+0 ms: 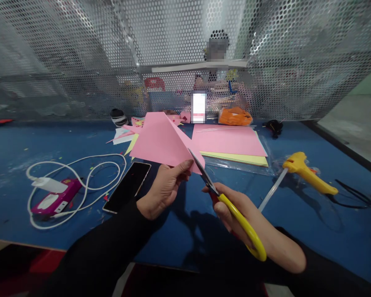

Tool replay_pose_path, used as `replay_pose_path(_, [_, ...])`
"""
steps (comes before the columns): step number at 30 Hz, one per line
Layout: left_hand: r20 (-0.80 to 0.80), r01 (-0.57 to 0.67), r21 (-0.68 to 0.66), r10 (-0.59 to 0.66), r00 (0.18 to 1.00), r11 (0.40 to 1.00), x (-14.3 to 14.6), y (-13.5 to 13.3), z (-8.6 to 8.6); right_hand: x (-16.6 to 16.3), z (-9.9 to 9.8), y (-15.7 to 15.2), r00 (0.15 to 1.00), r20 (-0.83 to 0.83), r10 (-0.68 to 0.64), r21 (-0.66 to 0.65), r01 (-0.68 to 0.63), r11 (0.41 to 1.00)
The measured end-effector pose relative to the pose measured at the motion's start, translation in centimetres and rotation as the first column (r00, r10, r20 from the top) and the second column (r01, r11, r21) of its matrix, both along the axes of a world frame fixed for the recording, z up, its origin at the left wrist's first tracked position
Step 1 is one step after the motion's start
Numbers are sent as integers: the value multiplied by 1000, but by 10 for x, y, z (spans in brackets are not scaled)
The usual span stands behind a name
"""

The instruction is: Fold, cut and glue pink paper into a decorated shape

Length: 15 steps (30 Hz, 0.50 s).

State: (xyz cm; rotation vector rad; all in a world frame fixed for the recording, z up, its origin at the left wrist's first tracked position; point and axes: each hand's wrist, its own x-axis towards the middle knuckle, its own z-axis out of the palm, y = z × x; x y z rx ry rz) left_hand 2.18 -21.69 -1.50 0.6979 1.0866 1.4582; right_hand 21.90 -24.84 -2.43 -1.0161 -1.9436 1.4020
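Note:
My left hand (165, 187) pinches the near edge of a pink sheet of paper (160, 138) between thumb and fingers, holding it above the table. The sheet is bent, with its right part angled away. My right hand (238, 210) is closed around scissors (243, 225) with yellow handles. Their blades point up and to the left, and lie at the paper's near right part, just right of my left thumb. Part of the handles is hidden by my right hand.
On the blue table (89, 140) lie a phone (128, 187), a white cable (86, 185) with a purple power strip (58, 198), stacked pink and yellow paper (231, 140), a yellow glue gun (309, 171) and an orange packet (235, 116). A perforated metal screen (173, 33) stands behind.

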Motion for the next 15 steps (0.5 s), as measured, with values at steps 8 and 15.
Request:
replay_pose_path(8, [-13, -4, 4, 4, 1000, 1000, 1, 0, 0, 2, -7, 2, 1000, 5, 12, -2, -12, 1000])
replay_pose_path(15, [-19, 1, 3, -1, 1000, 1000, 0, 0, 0, 0, -7, 0, 1000, 2, 1, -24, -1, 1000])
